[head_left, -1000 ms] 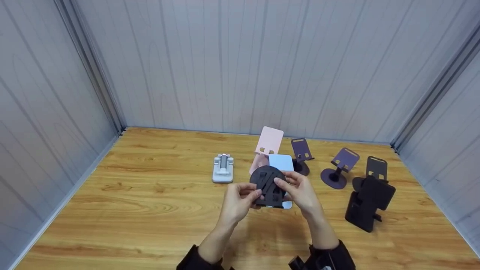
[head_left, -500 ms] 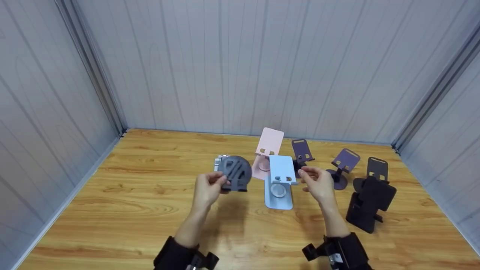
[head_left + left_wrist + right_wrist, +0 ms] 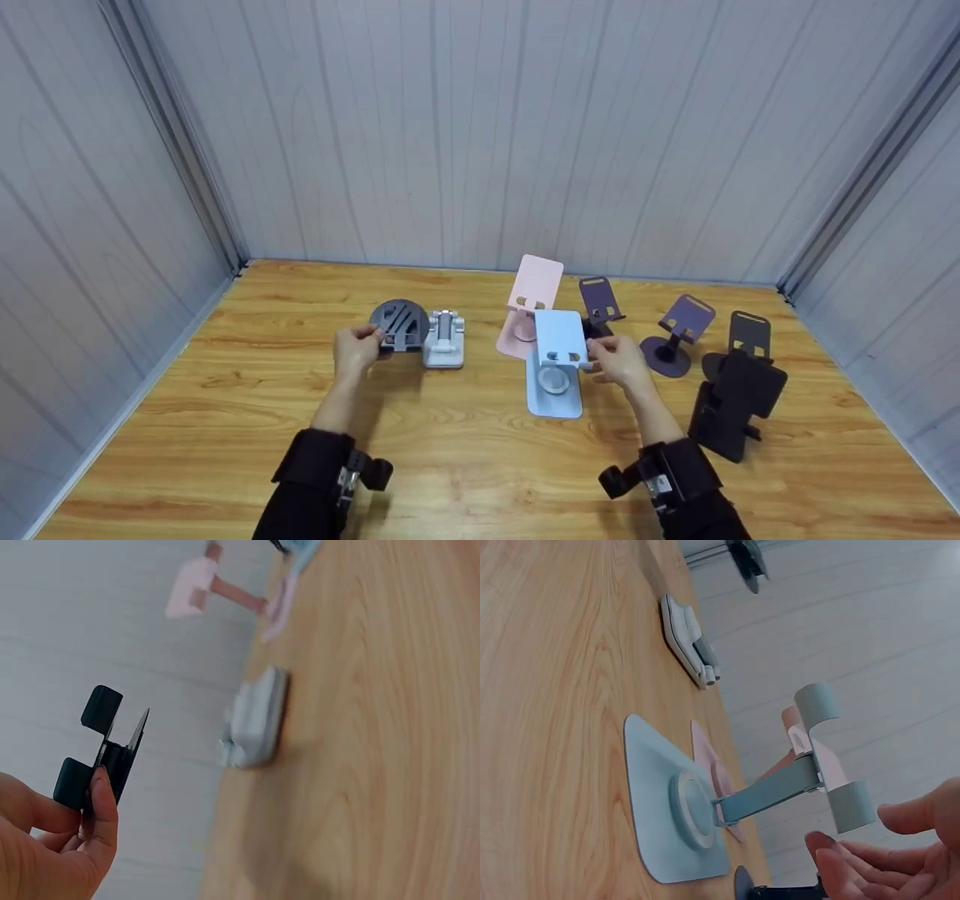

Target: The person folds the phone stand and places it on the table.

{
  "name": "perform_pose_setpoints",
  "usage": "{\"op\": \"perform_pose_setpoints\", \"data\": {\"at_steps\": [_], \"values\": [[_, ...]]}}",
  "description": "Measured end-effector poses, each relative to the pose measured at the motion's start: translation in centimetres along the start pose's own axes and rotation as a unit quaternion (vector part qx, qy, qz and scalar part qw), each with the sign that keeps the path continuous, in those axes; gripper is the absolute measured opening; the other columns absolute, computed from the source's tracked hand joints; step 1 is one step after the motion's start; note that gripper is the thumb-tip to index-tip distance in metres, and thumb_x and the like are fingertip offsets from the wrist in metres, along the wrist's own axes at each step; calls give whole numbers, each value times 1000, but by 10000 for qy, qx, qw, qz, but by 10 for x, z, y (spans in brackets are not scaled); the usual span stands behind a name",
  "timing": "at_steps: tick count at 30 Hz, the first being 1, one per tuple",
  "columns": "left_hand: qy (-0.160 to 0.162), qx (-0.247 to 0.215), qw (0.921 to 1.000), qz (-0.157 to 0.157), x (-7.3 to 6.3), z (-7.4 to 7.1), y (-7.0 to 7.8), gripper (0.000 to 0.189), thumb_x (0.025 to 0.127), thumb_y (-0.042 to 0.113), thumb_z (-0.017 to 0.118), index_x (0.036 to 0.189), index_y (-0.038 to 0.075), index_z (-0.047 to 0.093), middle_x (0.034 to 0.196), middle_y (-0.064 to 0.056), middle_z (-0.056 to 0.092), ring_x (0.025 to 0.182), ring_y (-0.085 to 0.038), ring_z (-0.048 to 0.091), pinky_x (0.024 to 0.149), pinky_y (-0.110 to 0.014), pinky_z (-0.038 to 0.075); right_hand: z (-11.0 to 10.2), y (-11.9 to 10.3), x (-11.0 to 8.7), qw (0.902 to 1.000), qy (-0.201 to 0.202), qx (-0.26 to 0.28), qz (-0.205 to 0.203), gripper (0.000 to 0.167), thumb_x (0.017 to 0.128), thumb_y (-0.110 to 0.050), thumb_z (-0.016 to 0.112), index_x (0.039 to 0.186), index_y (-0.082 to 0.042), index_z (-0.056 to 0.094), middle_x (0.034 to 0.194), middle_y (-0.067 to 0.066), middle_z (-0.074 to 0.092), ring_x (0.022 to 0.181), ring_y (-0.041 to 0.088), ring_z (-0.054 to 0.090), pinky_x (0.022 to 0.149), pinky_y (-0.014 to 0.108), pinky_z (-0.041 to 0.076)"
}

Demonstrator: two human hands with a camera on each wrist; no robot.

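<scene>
My left hand (image 3: 355,352) pinches a folded dark grey phone stand (image 3: 405,346) with a round base, held above the table left of a folded white phone stand (image 3: 445,358). In the left wrist view, thumb and fingers grip the edge of this dark stand (image 3: 112,761). My right hand (image 3: 622,363) is at the right edge of an unfolded light blue phone stand (image 3: 559,330). From the right wrist view, its thumb and fingers are spread beside the lip of the blue stand (image 3: 851,806), with a gap between them.
A pink phone stand (image 3: 538,279) stands behind the blue one. To the right are purple stands (image 3: 600,296) (image 3: 688,319), a dark grey stand (image 3: 750,330) and a black stand (image 3: 739,397). Panel walls (image 3: 480,135) enclose the wooden table (image 3: 480,465).
The left hand has carried the dark stand leftward, past the white stand. The right hand has let go of it, moved right, then come in close to the blue stand.
</scene>
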State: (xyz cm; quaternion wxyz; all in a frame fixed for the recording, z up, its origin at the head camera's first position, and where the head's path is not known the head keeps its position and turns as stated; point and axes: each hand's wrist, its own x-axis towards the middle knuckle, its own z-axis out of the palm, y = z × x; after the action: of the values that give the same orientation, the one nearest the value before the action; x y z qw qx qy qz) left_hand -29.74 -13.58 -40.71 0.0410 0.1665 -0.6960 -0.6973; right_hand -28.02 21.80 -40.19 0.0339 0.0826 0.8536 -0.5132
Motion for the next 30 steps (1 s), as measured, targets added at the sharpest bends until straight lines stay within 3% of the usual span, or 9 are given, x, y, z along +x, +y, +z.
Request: {"op": "perform_pose_setpoints", "data": {"at_steps": [4,8,12,16,20,23,26,30], "values": [[253,708,9971,-114,16,-9,-11,32,98,-1,50,125,-19,54,112,-30,65,76,-18,66,69,-24,61,4,3,5,9991,-232,294,220,40,102,-11,47,127,19,51,104,22,64,69,10,64,72,32,63],[398,1057,9931,-326,26,-14,-19,32,99,2,51,125,-14,57,104,-23,70,103,-32,65,74,-25,58,6,5,8,9969,-355,657,251,39,101,-9,49,127,20,50,101,18,65,68,9,64,69,28,62],[395,715,9947,-619,32,-16,-24,34,100,2,49,130,-13,54,91,-15,66,96,-30,64,79,-32,60,8,6,11,9935,-389,1040,233,38,100,-5,50,128,21,48,90,10,67,66,9,65,69,28,62],[535,727,9932,-729,37,-16,-32,33,99,0,49,128,-15,54,94,-18,65,84,-23,63,74,-30,61,10,9,12,9901,-348,1329,279,35,99,-2,50,126,22,49,84,5,65,64,9,65,68,26,62],[696,879,9910,-725,42,-13,-37,32,99,0,49,126,-16,56,110,-28,66,97,-35,66,72,-28,60,11,12,15,9860,-308,1617,267,31,98,2,50,121,23,51,80,3,63,63,9,64,64,22,61],[786,896,9899,-762,44,-11,-39,31,99,1,50,124,-15,58,96,-22,69,111,-39,63,80,-33,60,11,13,16,9844,-333,1706,272,30,98,3,50,121,23,51,76,0,64,65,7,63,65,22,61],[886,1018,9876,-800,48,-10,-41,29,98,1,53,121,-14,60,81,-13,68,111,-39,63,85,-36,59,10,14,16,9846,-367,1681,309,31,98,2,51,122,22,51,77,0,65,68,7,63,66,22,61],[1013,1345,9830,-735,52,-10,-45,26,96,1,56,117,-13,64,102,-25,70,107,-39,65,76,-33,62,9,17,16,9850,-441,1641,300,30,99,1,50,121,22,52,78,0,64,68,7,62,66,22,61]]}}
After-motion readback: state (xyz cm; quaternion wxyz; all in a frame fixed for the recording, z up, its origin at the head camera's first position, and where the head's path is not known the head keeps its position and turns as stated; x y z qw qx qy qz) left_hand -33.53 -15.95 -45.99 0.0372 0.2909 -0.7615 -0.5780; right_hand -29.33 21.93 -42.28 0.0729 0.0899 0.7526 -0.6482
